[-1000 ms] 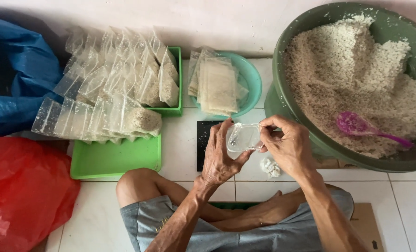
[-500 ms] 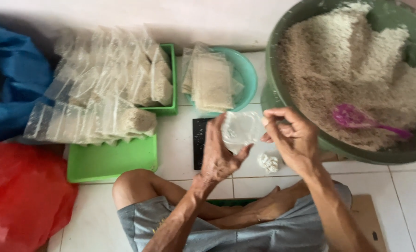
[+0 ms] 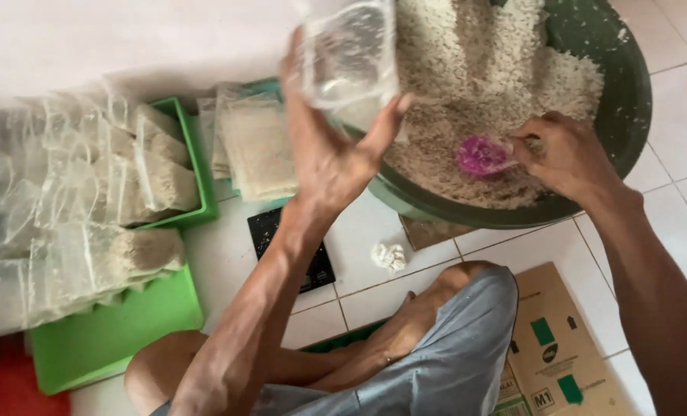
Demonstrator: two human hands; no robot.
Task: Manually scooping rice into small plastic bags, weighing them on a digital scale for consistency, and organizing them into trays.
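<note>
The fingers (image 3: 386, 115) of the left hand (image 3: 332, 146) are spread and pressed up against a small clear plastic bag (image 3: 349, 52), holding it open-mouthed and raised over the near rim of the big green basin (image 3: 628, 100); the thumb side is blurred, so how it pinches the bag cannot be told exactly. In this one head view, the right hand (image 3: 563, 154) is clenched around the handle of a pink scoop (image 3: 482, 156), whose bowl lies sunk in the white rice (image 3: 474, 85) that fills the basin. Left of the basin, a teal dish (image 3: 243, 88) carries a stack of flat filled bags (image 3: 255, 146), and a green tray (image 3: 120, 331) farther left holds rows of packed bags (image 3: 112, 192) leaning on one another. On the white tiled floor (image 3: 359, 239) between tray and basin lies a black scale (image 3: 270, 231), with a crumpled white scrap (image 3: 389, 256) just beside it. A flattened cardboard box (image 3: 559, 347) lies under the person's bent leg (image 3: 436, 339).
</note>
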